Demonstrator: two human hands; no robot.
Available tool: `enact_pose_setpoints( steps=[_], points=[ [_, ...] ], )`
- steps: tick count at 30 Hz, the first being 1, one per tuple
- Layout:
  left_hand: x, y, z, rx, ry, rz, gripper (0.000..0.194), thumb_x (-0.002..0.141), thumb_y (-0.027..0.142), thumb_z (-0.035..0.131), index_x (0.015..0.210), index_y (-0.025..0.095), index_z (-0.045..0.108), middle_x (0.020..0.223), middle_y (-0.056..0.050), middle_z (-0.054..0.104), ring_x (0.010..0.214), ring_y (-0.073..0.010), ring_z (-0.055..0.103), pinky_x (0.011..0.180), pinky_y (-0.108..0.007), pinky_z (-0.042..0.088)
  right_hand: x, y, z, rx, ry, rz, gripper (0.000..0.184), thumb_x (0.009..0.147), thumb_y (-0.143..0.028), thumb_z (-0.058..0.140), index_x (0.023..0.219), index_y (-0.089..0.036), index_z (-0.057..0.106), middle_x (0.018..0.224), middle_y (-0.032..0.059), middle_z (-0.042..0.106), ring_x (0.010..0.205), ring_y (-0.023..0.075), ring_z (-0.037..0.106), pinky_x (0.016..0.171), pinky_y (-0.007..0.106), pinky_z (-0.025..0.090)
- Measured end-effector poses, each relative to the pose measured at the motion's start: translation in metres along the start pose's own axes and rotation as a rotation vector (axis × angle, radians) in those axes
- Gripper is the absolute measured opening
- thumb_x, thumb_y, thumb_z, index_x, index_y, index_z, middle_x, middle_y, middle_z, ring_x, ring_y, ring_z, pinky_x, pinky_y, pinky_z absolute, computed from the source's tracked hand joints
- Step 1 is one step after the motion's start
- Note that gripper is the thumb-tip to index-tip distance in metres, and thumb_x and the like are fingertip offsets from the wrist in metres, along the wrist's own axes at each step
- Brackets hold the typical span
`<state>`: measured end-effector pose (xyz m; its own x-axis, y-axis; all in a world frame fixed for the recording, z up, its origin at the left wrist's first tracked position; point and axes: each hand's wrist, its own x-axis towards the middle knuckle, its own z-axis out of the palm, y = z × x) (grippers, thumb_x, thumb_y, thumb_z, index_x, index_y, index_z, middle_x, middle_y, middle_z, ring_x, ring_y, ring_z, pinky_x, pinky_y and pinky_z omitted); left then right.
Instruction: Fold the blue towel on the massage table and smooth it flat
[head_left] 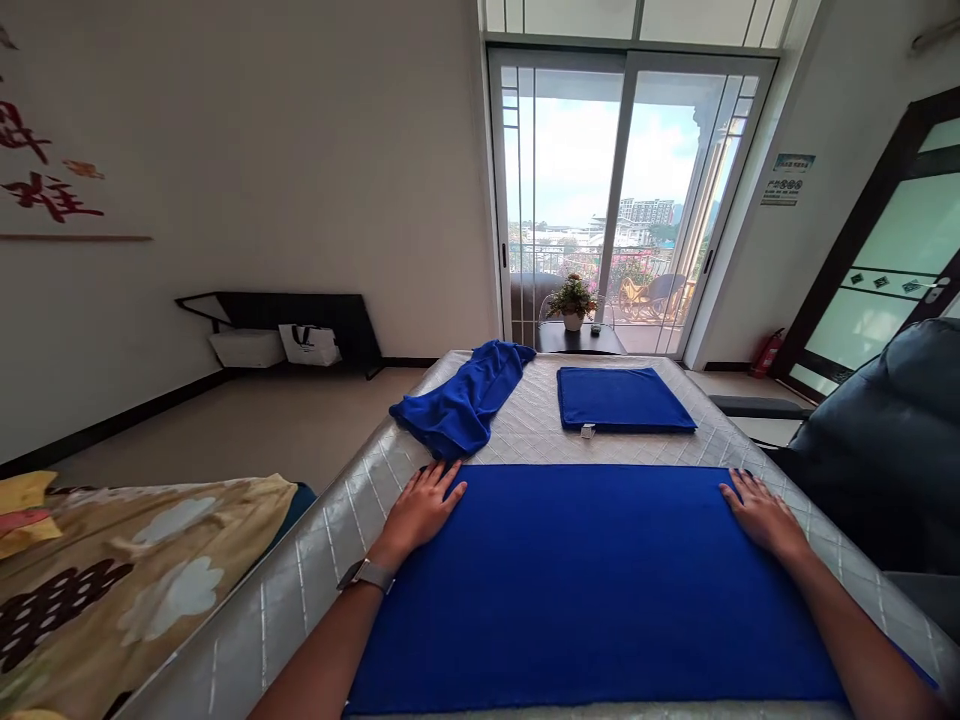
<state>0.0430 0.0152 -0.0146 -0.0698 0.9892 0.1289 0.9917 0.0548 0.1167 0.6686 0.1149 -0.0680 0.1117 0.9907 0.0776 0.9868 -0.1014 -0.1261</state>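
On the silvery quilted mattress (531,436) lies a rectangular blue fabric sheet (600,590), likely light, soft and best gripped at its far corners, where the left hand (424,508) and right hand (766,514) rest flat, fingers loosely spread.

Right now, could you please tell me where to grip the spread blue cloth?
Probably by its far corners, from left and right: the blue cloth lies flat, its far edge straight, and the left hand and right hand rest at those corners.
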Motion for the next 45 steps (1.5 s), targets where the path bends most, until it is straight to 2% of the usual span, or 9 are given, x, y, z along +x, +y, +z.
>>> enact_pose_setpoints(
  steps=[6,11,13,16,22,26,31,39,45],
  points=[
    [-0.003,0.005,-0.001,0.026,0.016,-0.001,0.064,0.104,0.055,0.030,0.159,0.021,0.038,0.163,-0.013,0.041,0.153,-0.0282,0.033,0.127,-0.050,0.021,-0.005,-0.006,-0.007,-0.062,0.000,0.020,0.076,0.099,-0.053,0.012,0.164,-0.016,0.026,0.170,0.0070,0.026,0.157,0.0262,0.021,0.126,0.050,0.018],
    [-0.005,0.007,0.000,0.029,0.040,0.009,0.064,0.105,0.054,0.030,0.158,0.019,0.040,0.163,-0.015,0.042,0.153,-0.0292,0.033,0.126,-0.050,0.021,-0.016,-0.031,-0.028,-0.267,0.089,0.003,0.064,0.098,-0.033,0.023,0.155,-0.016,0.046,0.163,0.0111,0.041,0.155,0.0314,0.025,0.124,0.057,0.016],
    [-0.005,0.007,0.001,0.030,0.041,0.001,0.064,0.105,0.054,0.031,0.158,0.020,0.040,0.163,-0.014,0.042,0.153,-0.0294,0.033,0.126,-0.050,0.021,-0.026,-0.060,-0.038,-0.320,0.130,-0.061,0.062,0.098,-0.026,0.024,0.153,-0.013,0.049,0.161,0.0131,0.043,0.154,0.0322,0.028,0.124,0.056,0.014],
    [-0.004,0.007,0.001,0.027,0.037,-0.003,0.063,0.105,0.054,0.032,0.158,0.021,0.040,0.163,-0.013,0.042,0.153,-0.0297,0.033,0.126,-0.049,0.021,-0.048,-0.127,-0.049,-0.266,0.097,-0.198,0.063,0.101,-0.030,0.019,0.156,-0.010,0.043,0.164,0.0123,0.038,0.155,0.0303,0.026,0.126,0.050,0.014],
    [-0.004,0.007,0.001,0.014,0.040,0.010,0.063,0.105,0.053,0.031,0.158,0.020,0.040,0.163,-0.015,0.042,0.153,-0.0291,0.033,0.127,-0.049,0.020,-0.101,-0.279,-0.053,0.083,-0.176,-0.548,0.075,0.104,-0.058,0.009,0.165,-0.016,0.022,0.171,0.0042,0.016,0.159,0.0199,0.009,0.128,0.041,0.010],
    [-0.005,0.006,0.000,0.024,0.039,0.010,0.061,0.105,0.051,0.033,0.158,0.021,0.040,0.162,-0.014,0.043,0.153,-0.0291,0.034,0.126,-0.050,0.022,-0.115,-0.328,-0.049,0.162,-0.272,-0.679,0.079,0.102,-0.065,0.005,0.166,-0.019,0.017,0.172,0.0016,0.008,0.159,0.0187,0.001,0.128,0.041,0.001],
    [-0.004,0.005,0.000,0.030,0.020,0.015,0.062,0.106,0.051,0.033,0.159,0.020,0.038,0.163,-0.015,0.041,0.154,-0.0294,0.032,0.126,-0.050,0.023,-0.106,-0.314,-0.041,0.147,-0.284,-0.637,0.084,0.100,-0.070,0.004,0.166,-0.018,0.015,0.172,0.0036,0.007,0.159,0.0195,0.001,0.128,0.041,0.000],
    [0.002,-0.003,0.011,0.043,0.069,0.038,0.062,0.105,0.053,0.033,0.158,0.021,0.040,0.161,-0.015,0.044,0.151,-0.0304,0.037,0.125,-0.053,0.026,-0.067,-0.226,-0.038,0.051,-0.235,-0.434,0.086,0.099,-0.072,0.004,0.165,-0.019,0.013,0.172,0.0019,0.008,0.159,0.0189,0.003,0.129,0.043,0.002],
    [0.004,-0.005,0.010,0.070,0.017,0.010,0.063,0.105,0.054,0.031,0.160,0.024,0.036,0.164,-0.011,0.041,0.153,-0.0280,0.033,0.126,-0.050,0.023,-0.042,-0.156,-0.036,-0.009,-0.223,-0.293,0.084,0.099,-0.071,0.010,0.166,-0.020,0.013,0.172,0.0015,0.008,0.159,0.0203,0.005,0.129,0.045,0.005]
  ],
)
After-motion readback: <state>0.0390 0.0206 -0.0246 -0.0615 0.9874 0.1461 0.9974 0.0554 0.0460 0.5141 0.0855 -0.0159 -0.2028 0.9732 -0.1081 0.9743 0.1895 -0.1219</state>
